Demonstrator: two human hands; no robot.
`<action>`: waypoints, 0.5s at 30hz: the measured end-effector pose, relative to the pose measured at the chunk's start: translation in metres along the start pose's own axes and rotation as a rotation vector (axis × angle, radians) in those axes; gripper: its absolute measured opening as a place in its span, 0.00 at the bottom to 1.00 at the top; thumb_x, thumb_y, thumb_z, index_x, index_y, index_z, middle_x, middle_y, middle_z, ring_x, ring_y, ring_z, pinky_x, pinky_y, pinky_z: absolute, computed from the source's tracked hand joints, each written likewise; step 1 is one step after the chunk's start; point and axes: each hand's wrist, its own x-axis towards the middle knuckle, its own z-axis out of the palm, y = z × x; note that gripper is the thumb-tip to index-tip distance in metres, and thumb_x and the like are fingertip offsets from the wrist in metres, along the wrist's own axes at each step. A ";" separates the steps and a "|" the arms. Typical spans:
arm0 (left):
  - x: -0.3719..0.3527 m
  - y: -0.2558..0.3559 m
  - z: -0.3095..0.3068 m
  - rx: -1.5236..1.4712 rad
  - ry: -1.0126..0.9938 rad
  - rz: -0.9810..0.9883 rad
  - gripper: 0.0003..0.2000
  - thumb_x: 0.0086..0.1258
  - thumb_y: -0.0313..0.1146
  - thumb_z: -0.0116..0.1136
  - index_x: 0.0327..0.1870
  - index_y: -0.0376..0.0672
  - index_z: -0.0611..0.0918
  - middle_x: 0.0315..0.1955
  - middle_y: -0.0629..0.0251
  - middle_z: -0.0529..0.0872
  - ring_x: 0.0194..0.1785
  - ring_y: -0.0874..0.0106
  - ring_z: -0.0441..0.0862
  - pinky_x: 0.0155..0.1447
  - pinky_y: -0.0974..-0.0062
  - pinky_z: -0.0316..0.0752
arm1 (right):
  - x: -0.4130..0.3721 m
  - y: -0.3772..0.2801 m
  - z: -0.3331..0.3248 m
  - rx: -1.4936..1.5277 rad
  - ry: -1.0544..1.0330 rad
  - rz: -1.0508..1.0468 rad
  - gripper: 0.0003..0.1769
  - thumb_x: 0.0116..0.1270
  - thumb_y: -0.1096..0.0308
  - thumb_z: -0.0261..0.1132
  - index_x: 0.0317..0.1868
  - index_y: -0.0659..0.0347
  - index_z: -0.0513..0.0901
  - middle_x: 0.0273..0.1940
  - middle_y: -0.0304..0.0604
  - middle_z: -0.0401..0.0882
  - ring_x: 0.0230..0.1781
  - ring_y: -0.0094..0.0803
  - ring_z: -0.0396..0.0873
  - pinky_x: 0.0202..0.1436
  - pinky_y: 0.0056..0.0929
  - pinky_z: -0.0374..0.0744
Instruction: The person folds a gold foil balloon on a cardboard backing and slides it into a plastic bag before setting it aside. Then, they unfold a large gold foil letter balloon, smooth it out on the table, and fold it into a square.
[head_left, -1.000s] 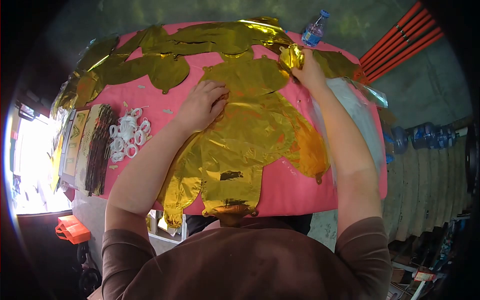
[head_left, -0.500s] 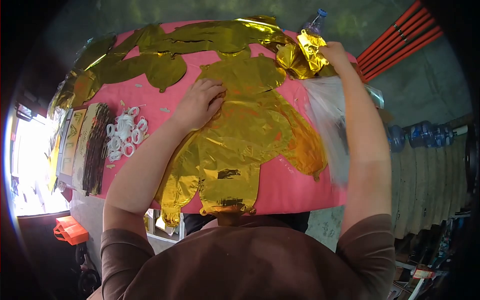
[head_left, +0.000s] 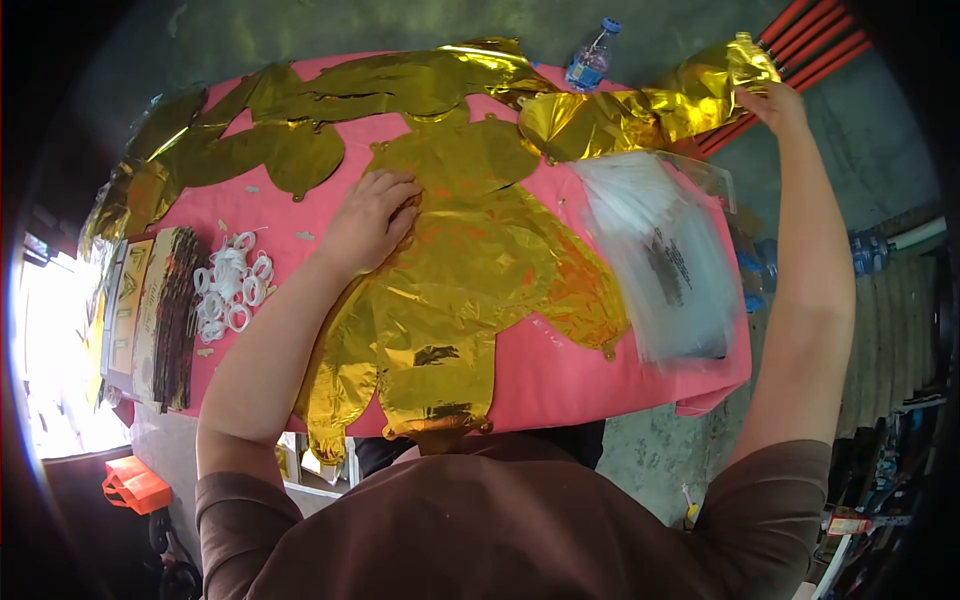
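Note:
Flat gold foil balloons (head_left: 460,270) lie spread over the pink-covered table (head_left: 560,390). My left hand (head_left: 372,220) rests on the middle foil with its fingers stretched out, holding nothing. Out past the table's far right, my right hand (head_left: 775,108) grips the crumpled end of a gold foil balloon strip (head_left: 680,105). That strip is stretched from the table's back right edge out to my fingers. Just behind it stands a small water bottle (head_left: 590,60) with a blue cap. Clear plastic bags (head_left: 660,260) are stacked below the strip.
White ribbon coils (head_left: 232,285) sit at the left beside a stack of printed card packs (head_left: 165,315). More gold foil (head_left: 380,85) runs along the back edge. Red poles (head_left: 810,50) stand beyond the right corner, and an orange bag (head_left: 137,486) lies on the floor.
My right hand has moved outward to the right, drawing the bunched gold strip out long. The bottle and plastic bags are now more exposed. My left hand stays on the foil.

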 end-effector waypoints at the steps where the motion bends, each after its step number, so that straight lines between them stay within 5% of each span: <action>1: 0.000 -0.001 0.000 0.003 -0.001 0.003 0.12 0.62 0.29 0.54 0.46 0.38 0.78 0.49 0.59 0.77 0.54 0.59 0.72 0.58 0.65 0.66 | 0.017 -0.009 -0.016 0.089 0.075 -0.074 0.14 0.70 0.75 0.46 0.53 0.73 0.69 0.46 0.56 0.77 0.39 0.46 0.82 0.40 0.36 0.86; 3: 0.000 -0.001 0.000 0.002 -0.003 0.000 0.12 0.62 0.29 0.54 0.47 0.39 0.78 0.49 0.59 0.77 0.54 0.59 0.71 0.58 0.65 0.66 | 0.058 -0.033 -0.062 0.100 0.095 -0.339 0.14 0.67 0.80 0.45 0.51 0.79 0.67 0.48 0.61 0.73 0.41 0.49 0.81 0.41 0.40 0.86; 6: 0.000 -0.001 0.000 0.002 -0.012 -0.009 0.13 0.62 0.29 0.54 0.47 0.39 0.78 0.49 0.59 0.77 0.54 0.59 0.71 0.59 0.66 0.66 | -0.012 -0.082 -0.052 0.001 0.554 -0.737 0.15 0.61 0.82 0.47 0.49 0.79 0.66 0.49 0.61 0.73 0.43 0.54 0.80 0.41 0.43 0.86; 8: 0.000 0.000 0.000 0.000 -0.017 -0.016 0.13 0.62 0.29 0.54 0.48 0.39 0.77 0.49 0.59 0.77 0.55 0.59 0.71 0.59 0.66 0.66 | 0.016 -0.116 -0.078 0.412 0.385 -0.888 0.10 0.63 0.77 0.55 0.44 0.72 0.74 0.39 0.52 0.80 0.36 0.37 0.82 0.38 0.34 0.82; 10: 0.000 -0.001 0.000 0.006 -0.021 -0.024 0.13 0.62 0.30 0.54 0.48 0.39 0.77 0.49 0.60 0.77 0.55 0.59 0.71 0.59 0.65 0.66 | -0.007 -0.151 -0.078 0.377 0.157 -0.995 0.21 0.64 0.78 0.50 0.58 0.75 0.65 0.60 0.61 0.65 0.58 0.53 0.71 0.59 0.53 0.74; 11: 0.000 -0.001 0.001 0.008 -0.024 -0.027 0.13 0.62 0.30 0.54 0.48 0.39 0.77 0.49 0.60 0.77 0.55 0.59 0.71 0.59 0.65 0.66 | -0.009 -0.149 -0.076 0.379 0.157 -0.990 0.21 0.64 0.78 0.50 0.58 0.75 0.65 0.60 0.61 0.65 0.58 0.53 0.71 0.59 0.53 0.74; 13: -0.001 -0.003 0.002 0.006 -0.011 -0.004 0.13 0.62 0.31 0.54 0.47 0.40 0.77 0.49 0.60 0.77 0.54 0.59 0.71 0.59 0.65 0.66 | 0.199 -0.163 -0.206 0.347 0.079 -0.919 0.21 0.65 0.75 0.49 0.58 0.75 0.65 0.61 0.60 0.66 0.59 0.51 0.70 0.61 0.51 0.71; 15: 0.000 -0.005 0.002 0.005 -0.010 -0.010 0.12 0.62 0.32 0.54 0.47 0.41 0.77 0.49 0.60 0.77 0.54 0.59 0.71 0.59 0.65 0.65 | 0.075 -0.140 -0.120 0.330 -0.023 -0.849 0.21 0.67 0.73 0.47 0.59 0.75 0.65 0.61 0.59 0.66 0.60 0.49 0.69 0.63 0.48 0.69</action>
